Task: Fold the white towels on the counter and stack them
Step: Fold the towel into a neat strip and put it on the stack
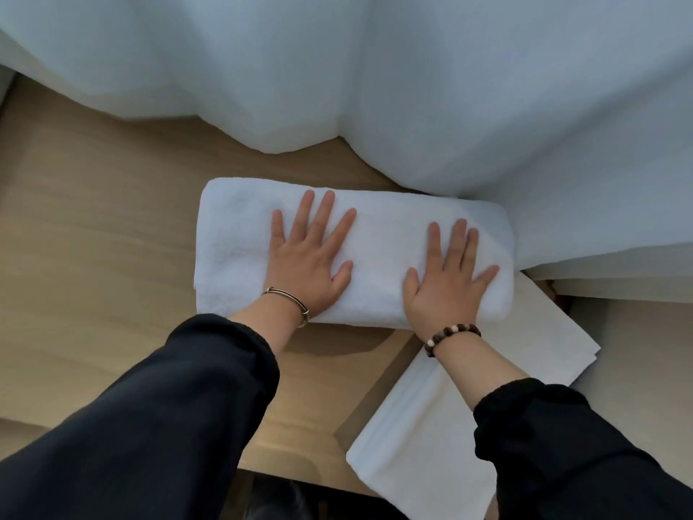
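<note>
Where the pale wooden counter (93, 238) ran across the left of the view, a dark left sleeve (150, 425) reached up from the lower edge, with a thin metal bangle (288, 300) round the wrist. Beyond it the left hand (309, 262) lay palm down on a thick folded white towel (378, 242), its fingers straight and spread, gripping nothing. That towel sat as a long rectangle on the counter near the middle of the view, its long sides running left to right and its far edge just in front of a sheer white curtain (375, 88) that hung across the back. Further right, the right hand (446, 290) pressed flat on the same towel close to its right end, fingers likewise straight and splayed, holding nothing. A beaded bracelet (450, 334) of brown and pale beads circled that wrist above a dark right sleeve (562, 452). Below and to the right, a second white towel (423, 437), thinner and flatter, lay folded at a slant. Its far part met the thick towel's right end, though whether it ran underneath could not be told.
</note>
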Available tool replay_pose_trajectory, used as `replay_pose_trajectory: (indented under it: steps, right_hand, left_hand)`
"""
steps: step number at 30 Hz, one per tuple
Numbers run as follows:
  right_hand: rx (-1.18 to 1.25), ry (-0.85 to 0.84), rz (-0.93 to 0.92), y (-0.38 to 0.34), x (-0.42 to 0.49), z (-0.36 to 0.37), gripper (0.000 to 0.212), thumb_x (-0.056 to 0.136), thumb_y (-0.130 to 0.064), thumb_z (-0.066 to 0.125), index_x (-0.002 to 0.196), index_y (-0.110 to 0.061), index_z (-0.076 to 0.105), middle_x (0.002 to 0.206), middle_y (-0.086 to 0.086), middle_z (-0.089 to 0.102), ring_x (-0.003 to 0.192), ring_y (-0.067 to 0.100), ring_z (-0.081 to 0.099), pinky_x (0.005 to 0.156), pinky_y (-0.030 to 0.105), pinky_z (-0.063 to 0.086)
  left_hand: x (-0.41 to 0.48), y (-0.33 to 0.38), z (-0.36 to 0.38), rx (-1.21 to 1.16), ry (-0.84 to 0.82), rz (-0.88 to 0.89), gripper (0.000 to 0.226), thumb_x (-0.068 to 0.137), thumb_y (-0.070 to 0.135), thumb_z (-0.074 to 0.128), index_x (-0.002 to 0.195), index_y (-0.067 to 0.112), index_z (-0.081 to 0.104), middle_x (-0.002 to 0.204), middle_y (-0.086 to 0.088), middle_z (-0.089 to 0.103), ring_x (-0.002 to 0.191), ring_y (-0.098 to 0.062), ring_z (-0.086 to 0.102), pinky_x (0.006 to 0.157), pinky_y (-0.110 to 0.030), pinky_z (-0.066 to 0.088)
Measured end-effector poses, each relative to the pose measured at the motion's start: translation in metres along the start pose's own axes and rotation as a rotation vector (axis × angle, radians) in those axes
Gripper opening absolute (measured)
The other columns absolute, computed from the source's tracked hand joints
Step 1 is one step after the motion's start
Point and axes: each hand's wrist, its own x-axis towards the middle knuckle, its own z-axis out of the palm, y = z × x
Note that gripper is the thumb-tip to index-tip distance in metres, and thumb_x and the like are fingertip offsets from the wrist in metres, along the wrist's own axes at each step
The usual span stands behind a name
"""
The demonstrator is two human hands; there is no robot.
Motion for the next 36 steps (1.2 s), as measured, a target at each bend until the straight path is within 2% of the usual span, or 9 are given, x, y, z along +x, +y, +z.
replay_pose_trajectory:
  steps: [5, 13, 16, 19, 21, 23, 26, 30, 36]
  right_hand:
    - [-0.068, -0.024, -0.088, 0.022, -0.005, 0.001, 0.064, 0.086, -0.050, 0.005, 0.141, -0.034, -0.025, 0.157, 0.004, -0.019, 0.144, 0.023, -0.017, 0.109, 0.064, 0.002]
    - [0.094, 0.007, -0.092, 0.028, -0.039, -0.015, 0.063, 0.094, -0.028, 0.039, 0.151, -0.016, 0.013, 0.159, 0.013, 0.002, 0.146, 0.026, -0.002, 0.113, 0.049, -0.004]
    - [0.201, 0.100, -0.354, 0.037, -0.073, -0.024, 0.051, 0.080, -0.002, 0.053, 0.130, -0.003, 0.049, 0.141, 0.023, 0.041, 0.132, 0.036, 0.038, 0.110, 0.048, 0.028]
    - [0.229, 0.066, -0.630, 0.047, -0.093, -0.022, 0.040, 0.060, 0.008, 0.056, 0.098, 0.000, 0.067, 0.098, 0.018, 0.063, 0.086, 0.036, 0.063, 0.077, 0.041, 0.055]
    - [0.094, -0.190, -0.714, 0.049, -0.090, -0.016, 0.044, 0.063, 0.011, 0.057, 0.104, -0.002, 0.065, 0.103, 0.016, 0.061, 0.092, 0.035, 0.059, 0.081, 0.041, 0.051]
    - [-0.114, -0.460, -0.709, 0.059, -0.081, -0.005, 0.058, 0.074, 0.003, 0.054, 0.130, -0.011, 0.048, 0.135, 0.013, 0.043, 0.125, 0.031, 0.040, 0.107, 0.040, 0.031]
    - [-0.364, -0.734, -0.730, 0.068, -0.062, 0.007, 0.079, 0.077, -0.007, 0.059, 0.146, -0.019, 0.023, 0.148, 0.009, 0.025, 0.139, 0.027, 0.017, 0.116, 0.039, 0.011]
    - [-0.581, -0.724, -0.879, 0.068, -0.044, 0.020, 0.074, 0.074, -0.013, 0.065, 0.140, -0.019, 0.033, 0.135, 0.009, 0.038, 0.125, 0.028, 0.034, 0.109, 0.040, 0.023]
    - [-0.635, -0.712, -0.964, 0.054, -0.035, 0.033, 0.059, 0.073, -0.012, 0.067, 0.127, -0.013, 0.043, 0.128, 0.009, 0.041, 0.117, 0.026, 0.039, 0.091, 0.034, 0.032]
  left_hand:
    - [0.001, 0.002, 0.002, -0.003, 0.000, -0.021, 0.069, 0.085, 0.050, 0.027, 0.150, 0.028, 0.016, 0.158, -0.008, 0.014, 0.144, -0.031, 0.007, 0.111, -0.054, -0.002]
    - [-0.008, 0.010, -0.022, -0.019, -0.154, -0.104, 0.063, 0.095, 0.045, 0.022, 0.151, 0.027, -0.001, 0.159, -0.006, -0.009, 0.145, -0.026, -0.012, 0.113, -0.052, -0.006]
    - [-0.041, 0.030, -0.040, -0.153, -0.083, -0.006, 0.058, 0.087, 0.018, 0.055, 0.142, 0.010, 0.039, 0.153, -0.019, 0.023, 0.142, -0.036, 0.020, 0.111, -0.054, 0.019]
    - [-0.085, 0.052, -0.032, -0.261, 0.065, 0.197, 0.049, 0.057, 0.001, 0.072, 0.105, 0.004, 0.068, 0.112, -0.017, 0.064, 0.097, -0.037, 0.062, 0.079, -0.043, 0.052]
    - [-0.103, 0.071, -0.019, -0.355, -0.160, 0.160, 0.042, 0.069, 0.012, 0.071, 0.110, 0.009, 0.064, 0.103, -0.010, 0.062, 0.089, -0.031, 0.059, 0.072, -0.035, 0.049]
    - [-0.117, 0.091, 0.007, -0.477, -0.512, -0.040, 0.048, 0.090, 0.035, 0.053, 0.134, 0.017, 0.046, 0.123, -0.006, 0.053, 0.112, -0.026, 0.049, 0.088, -0.034, 0.042]
    - [-0.131, 0.118, 0.043, -0.715, -0.852, -0.299, 0.078, 0.086, 0.054, 0.056, 0.146, 0.017, 0.025, 0.144, -0.006, 0.038, 0.130, -0.023, 0.039, 0.106, -0.036, 0.034]
    - [-0.129, 0.144, 0.067, -0.741, -0.953, -0.369, 0.091, 0.072, 0.058, 0.069, 0.142, 0.016, 0.030, 0.138, -0.007, 0.043, 0.123, -0.026, 0.046, 0.102, -0.038, 0.039]
    - [-0.128, 0.167, 0.080, -0.657, -0.910, -0.464, 0.071, 0.068, 0.039, 0.074, 0.126, 0.015, 0.042, 0.121, -0.004, 0.053, 0.105, -0.024, 0.054, 0.080, -0.030, 0.047]
